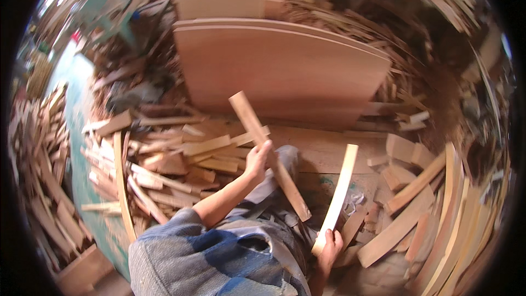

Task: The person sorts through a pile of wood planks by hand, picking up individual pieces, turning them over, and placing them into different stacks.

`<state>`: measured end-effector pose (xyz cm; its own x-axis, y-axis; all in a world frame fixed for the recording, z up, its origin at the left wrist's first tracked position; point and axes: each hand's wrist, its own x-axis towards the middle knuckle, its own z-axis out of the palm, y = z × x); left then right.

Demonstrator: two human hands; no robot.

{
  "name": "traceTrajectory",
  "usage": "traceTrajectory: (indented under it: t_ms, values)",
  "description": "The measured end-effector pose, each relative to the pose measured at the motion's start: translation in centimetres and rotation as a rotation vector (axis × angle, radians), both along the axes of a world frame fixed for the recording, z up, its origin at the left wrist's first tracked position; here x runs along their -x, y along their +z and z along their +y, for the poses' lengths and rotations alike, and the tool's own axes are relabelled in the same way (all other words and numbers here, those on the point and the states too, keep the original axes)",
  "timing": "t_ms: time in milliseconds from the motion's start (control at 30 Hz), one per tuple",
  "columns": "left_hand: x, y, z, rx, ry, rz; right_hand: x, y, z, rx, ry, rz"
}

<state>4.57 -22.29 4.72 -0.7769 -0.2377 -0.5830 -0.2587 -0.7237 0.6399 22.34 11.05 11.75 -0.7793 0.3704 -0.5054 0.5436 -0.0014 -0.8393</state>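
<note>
Near the middle, my left hand [258, 160] is closed around a brown wooden strip [285, 183], gripping it near its midpoint. That strip slants from upper left to lower right across my lap. Lower and to the right, my right hand [330, 248] grips the bottom end of a paler wooden strip [343, 183], which points up and away from me. The two strips are apart from each other. Part of my right hand's fingers is hidden behind the pale strip.
A heap of wood offcuts [181, 159] lies left of my legs. Ahead, large reddish-brown boards [279, 68] lean upright. At right are stacked longer planks [400, 230] and small blocks [402, 148]. More scrap wood [44, 175] fills the far left.
</note>
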Motion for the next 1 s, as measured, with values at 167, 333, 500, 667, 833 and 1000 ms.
traceTrajectory:
  t_ms: [167, 333, 500, 667, 833, 1000]
  values:
    - [0.3, -0.9, 0.0, -0.042, 0.008, -0.031, 0.1, 0.1, 0.2, -0.132, -0.019, -0.005]
    - [0.2, -3.7, 0.0, -0.134, -0.068, -0.096, -1.3, -1.4, 0.7, -0.139, -0.007, 0.038]
    - [-0.6, -5.1, 1.0, -0.12, -0.091, -0.15, -1.9, -0.5, 0.5, -0.245, -0.016, 0.005]
    - [-1.5, -5.0, 2.0, -0.128, -0.079, -0.161, 0.6, 1.8, 0.5, -0.311, -0.021, -0.016]
    - [-0.4, -4.8, 3.0, -0.181, -0.052, -0.123, 21.2, 7.0, 7.8, -0.626, 0.064, 0.545]
    - [-0.6, -2.9, 4.2, -0.201, -0.124, -0.059, 37.6, 33.3, 5.6, -1.65, -0.146, 1.044]
